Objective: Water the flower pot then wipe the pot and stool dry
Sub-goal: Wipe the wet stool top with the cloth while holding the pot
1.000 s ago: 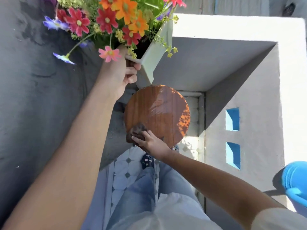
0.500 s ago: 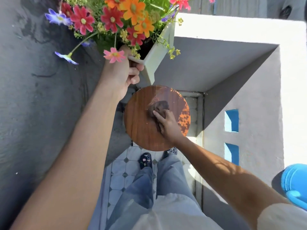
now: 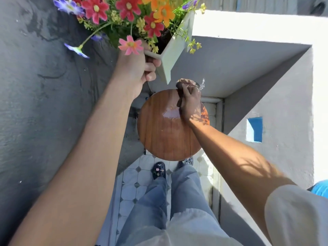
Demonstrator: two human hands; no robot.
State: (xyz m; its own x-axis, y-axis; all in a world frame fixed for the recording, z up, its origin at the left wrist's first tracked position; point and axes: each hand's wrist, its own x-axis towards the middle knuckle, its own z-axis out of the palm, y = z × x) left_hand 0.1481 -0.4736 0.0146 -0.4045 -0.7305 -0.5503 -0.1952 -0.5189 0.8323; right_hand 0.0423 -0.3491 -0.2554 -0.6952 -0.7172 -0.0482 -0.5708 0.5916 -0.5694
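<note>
Left hand [image 3: 134, 68] curled round the near rim of a pale green square planter pot [image 3: 173, 52] packed with red, orange, pink and purple flowers [image 3: 127, 13], held lifted clear above the stool. Right hand [image 3: 190, 102] clutches a dark brown crumpled cloth [image 3: 184, 84] at the far edge of the round varnished wooden stool top [image 3: 166, 132]; wet sheen beside the hand. Stool stands on white tiled floor [image 3: 134, 176], in a corner of grey walls.

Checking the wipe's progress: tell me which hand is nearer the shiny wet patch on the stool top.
Right. The right hand, gripping the brown cloth, sits at the wet patch's right edge. The left hand is up off the stool, holding the flower pot.
</note>
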